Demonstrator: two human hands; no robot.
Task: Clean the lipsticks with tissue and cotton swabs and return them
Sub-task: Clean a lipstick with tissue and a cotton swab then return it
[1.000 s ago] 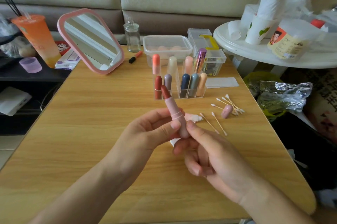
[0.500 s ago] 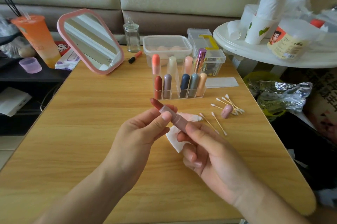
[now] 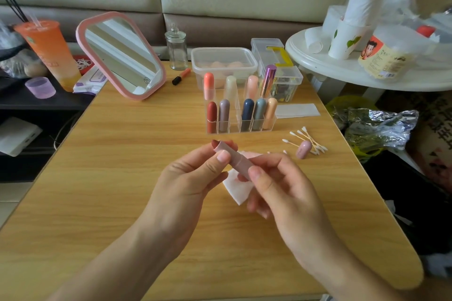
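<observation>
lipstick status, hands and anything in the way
Both hands on the pink lipstick: left hand at top, right hand at base. Cap off, by the cotton swabs. Tissue underneath. Nothing blocking.

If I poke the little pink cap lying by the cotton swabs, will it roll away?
Probably. The pink cap looks rounded and smooth, lying on its side on the flat table. It seems small and light, so a nudge should move it, though the cotton swabs beside it might stop it.

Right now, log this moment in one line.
hands: left hand and right hand grip uncapped pink lipstick | pink cap on table | tissue beneath
</observation>
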